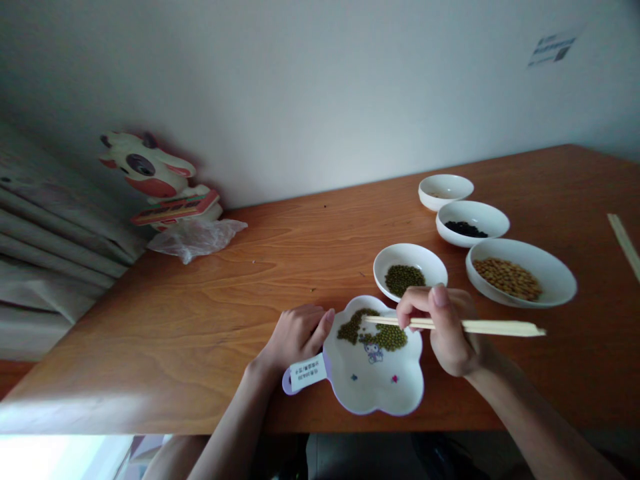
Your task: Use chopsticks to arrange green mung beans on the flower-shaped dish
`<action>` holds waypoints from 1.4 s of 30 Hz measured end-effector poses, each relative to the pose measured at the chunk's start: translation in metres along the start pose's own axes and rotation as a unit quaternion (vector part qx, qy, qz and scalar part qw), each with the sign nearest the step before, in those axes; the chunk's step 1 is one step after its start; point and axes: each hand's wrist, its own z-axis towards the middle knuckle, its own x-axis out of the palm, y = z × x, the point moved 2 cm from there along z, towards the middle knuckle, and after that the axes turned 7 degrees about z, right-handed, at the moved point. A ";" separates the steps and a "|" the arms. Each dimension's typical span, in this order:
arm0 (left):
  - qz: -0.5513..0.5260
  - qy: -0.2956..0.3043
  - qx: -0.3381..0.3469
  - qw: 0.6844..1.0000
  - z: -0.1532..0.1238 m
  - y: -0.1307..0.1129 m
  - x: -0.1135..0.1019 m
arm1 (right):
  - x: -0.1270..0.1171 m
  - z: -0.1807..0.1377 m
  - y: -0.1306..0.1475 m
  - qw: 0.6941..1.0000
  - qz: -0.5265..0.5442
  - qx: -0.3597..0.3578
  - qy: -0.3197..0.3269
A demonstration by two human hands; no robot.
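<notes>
Chopsticks (453, 326), pinched in right hand (447, 330) fingers, lie approx. horizontal w/ tips pointing left over green beans (373, 331) in flower-shaped plate (373, 393) on tabletop (200, 293); left hand (295, 337) fingers, loosely curled, steady plate's left rim.

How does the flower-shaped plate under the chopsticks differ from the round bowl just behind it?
The flower-shaped plate is scalloped, handled and labelled; the round bowl is plain. The plate's green beans lie scattered; the bowl's sit heaped. The left hand touches only the plate. Both are white.

print on small white wall label (551, 49) too blurred to read, pale wooden stick (625, 245) cut by right edge (only part shows), farthest small white bowl (445, 191) contents unclear
</notes>
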 end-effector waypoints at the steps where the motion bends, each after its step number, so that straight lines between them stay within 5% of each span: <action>1: 0.000 0.000 0.001 1.000 0.000 0.000 0.000 | 0.000 0.000 0.000 1.000 0.000 0.002 0.001; 42: 0.004 0.000 -0.002 1.000 0.000 -0.001 -0.002 | -0.003 0.000 -0.003 1.000 -0.017 0.020 0.000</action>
